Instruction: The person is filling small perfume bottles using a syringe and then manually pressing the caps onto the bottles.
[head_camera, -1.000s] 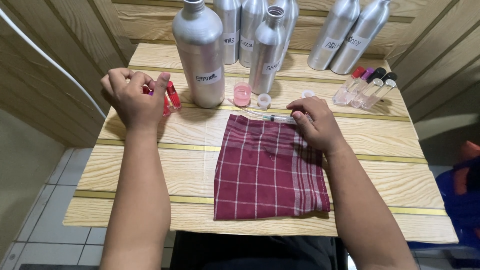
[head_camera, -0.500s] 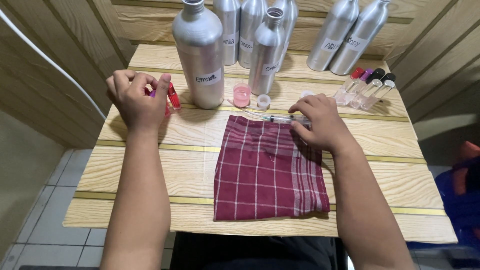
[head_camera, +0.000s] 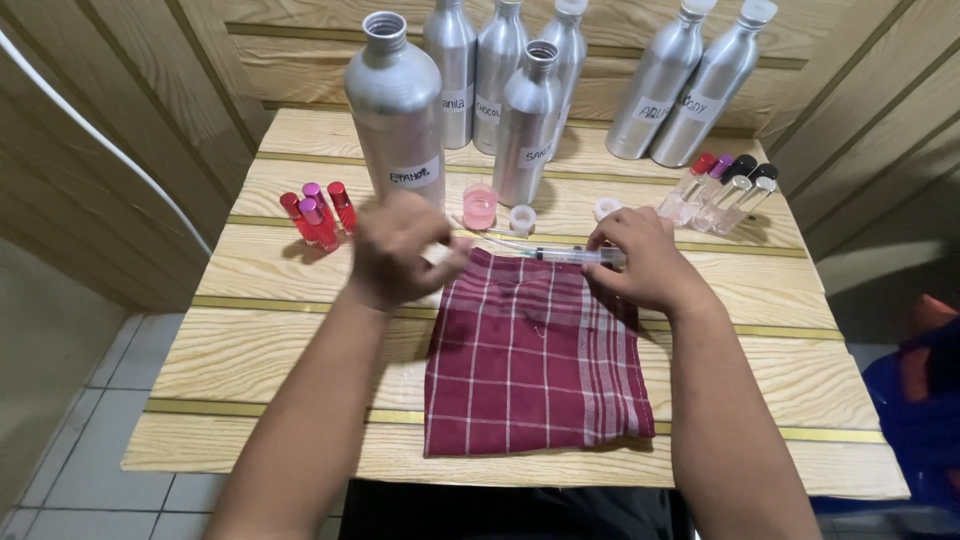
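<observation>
My right hand (head_camera: 645, 262) pinches the clear syringe (head_camera: 565, 255), which lies across the far edge of the maroon checked cloth (head_camera: 535, 350) on the wooden table (head_camera: 300, 330). My left hand (head_camera: 400, 250) hovers blurred at the cloth's far left corner (whether its fingers are together, I cannot tell), in front of the big aluminium bottle (head_camera: 397, 105). Small red vials (head_camera: 317, 213) stand to the left.

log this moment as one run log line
left hand: blurred above cloth edge, empty | right hand: on syringe | red vials: standing apart, untouched
</observation>
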